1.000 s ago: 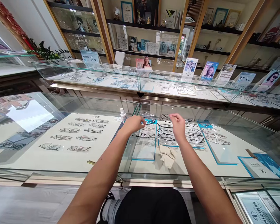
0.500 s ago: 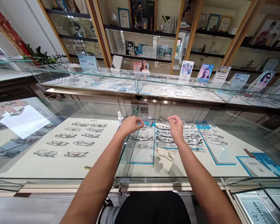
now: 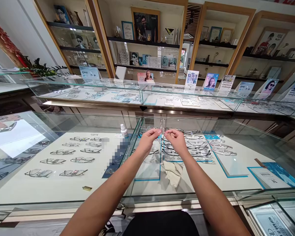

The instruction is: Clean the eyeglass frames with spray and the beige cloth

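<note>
My left hand (image 3: 147, 141) and my right hand (image 3: 176, 139) reach over the glass display case (image 3: 211, 196), fingertips nearly meeting. Both have thumb and fingers pinched together; whatever lies between them is too small to make out. A clear upright edge (image 3: 162, 122) shows just behind the fingertips. Rows of eyeglass frames (image 3: 199, 152) stand around and below my right hand, and a dark pair is partly hidden by my left wrist. Below the hands lies a crumpled beige cloth (image 3: 173, 172).
On the left, more eyeglasses (image 3: 82, 160) line a pale surface, with a white spray bottle (image 3: 124, 131) and a small gold-coloured piece (image 3: 87, 188). A second glass counter (image 3: 186, 105) with upright cards runs across behind. Blue-edged boards (image 3: 238, 176) lie at right.
My hands have come together from apart, the left moving right and the right moving left. The camera view has shifted slightly, so the shelves appear lower.
</note>
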Demonstrator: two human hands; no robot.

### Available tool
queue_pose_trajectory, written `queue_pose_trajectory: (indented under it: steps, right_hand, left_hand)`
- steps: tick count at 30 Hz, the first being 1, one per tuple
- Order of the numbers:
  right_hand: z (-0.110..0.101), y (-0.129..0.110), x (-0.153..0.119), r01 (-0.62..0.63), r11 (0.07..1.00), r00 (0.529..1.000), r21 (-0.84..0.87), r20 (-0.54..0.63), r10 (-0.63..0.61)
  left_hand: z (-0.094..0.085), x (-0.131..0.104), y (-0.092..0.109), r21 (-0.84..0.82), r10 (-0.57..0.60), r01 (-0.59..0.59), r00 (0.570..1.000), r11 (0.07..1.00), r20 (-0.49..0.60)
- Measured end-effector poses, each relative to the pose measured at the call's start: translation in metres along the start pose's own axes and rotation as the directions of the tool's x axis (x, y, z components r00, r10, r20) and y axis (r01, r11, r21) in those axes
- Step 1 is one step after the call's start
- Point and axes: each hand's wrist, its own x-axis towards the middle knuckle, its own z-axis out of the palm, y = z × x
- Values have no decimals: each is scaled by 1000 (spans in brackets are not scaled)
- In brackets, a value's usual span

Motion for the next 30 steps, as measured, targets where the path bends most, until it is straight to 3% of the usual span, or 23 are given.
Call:
queue_pose_trajectory:
  steps: [13,23,30]
  right_hand:
    - [-2,1,0,-30,998,999,-58,-28,28]
    - [-3,5,1,-1,996,998,-93,-56,-4]
    - [-5,-1,-5,5,936,986,-352,-155,-64]
  left_hand:
    - [-2,0,1,118,-7,-5,995,993,104]
    - [-1,-2,7,180,43,-54,997,982,64]
    - [-2,-2,9,210,71,-81,996,974,57]
